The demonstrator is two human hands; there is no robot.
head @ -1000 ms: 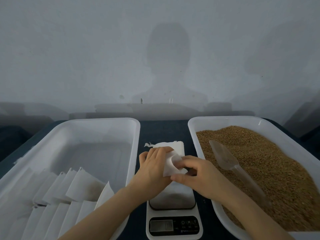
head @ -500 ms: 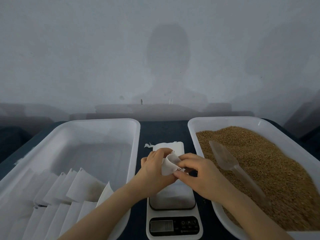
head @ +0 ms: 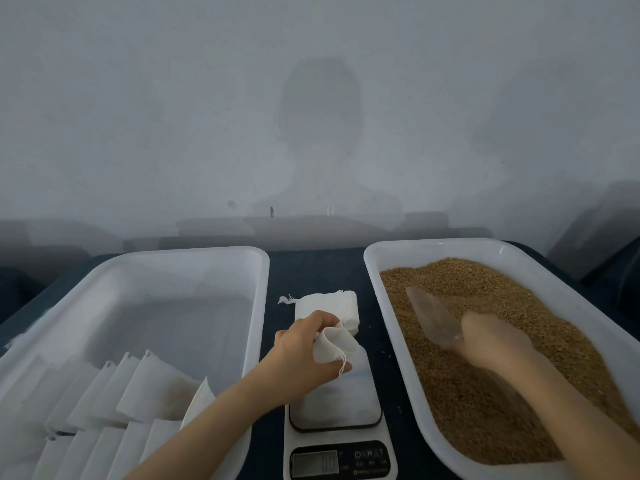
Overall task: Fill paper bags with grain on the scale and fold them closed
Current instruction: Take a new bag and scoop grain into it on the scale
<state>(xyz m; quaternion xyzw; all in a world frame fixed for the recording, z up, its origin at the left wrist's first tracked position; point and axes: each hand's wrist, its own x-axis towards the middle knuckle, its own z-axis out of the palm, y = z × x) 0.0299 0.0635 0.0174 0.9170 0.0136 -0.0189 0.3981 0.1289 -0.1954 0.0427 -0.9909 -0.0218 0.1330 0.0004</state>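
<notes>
At frame centre, the left hand (head: 301,355) holds a small white paper bag (head: 334,346) over the scale (head: 337,434), its fingers curled round the bag with the mouth gaping. Just behind the scale, a stack of flat bags (head: 329,306) lies on the dark tabletop (head: 311,271). At right, the blurred right hand (head: 491,344) sits at the handle of the clear scoop (head: 429,317) lying on the grain (head: 485,410) in the right tray (head: 381,306); whether its fingers grasp it I cannot tell. Folded bags (head: 149,386) lie in the left tray (head: 256,306), lower left.
</notes>
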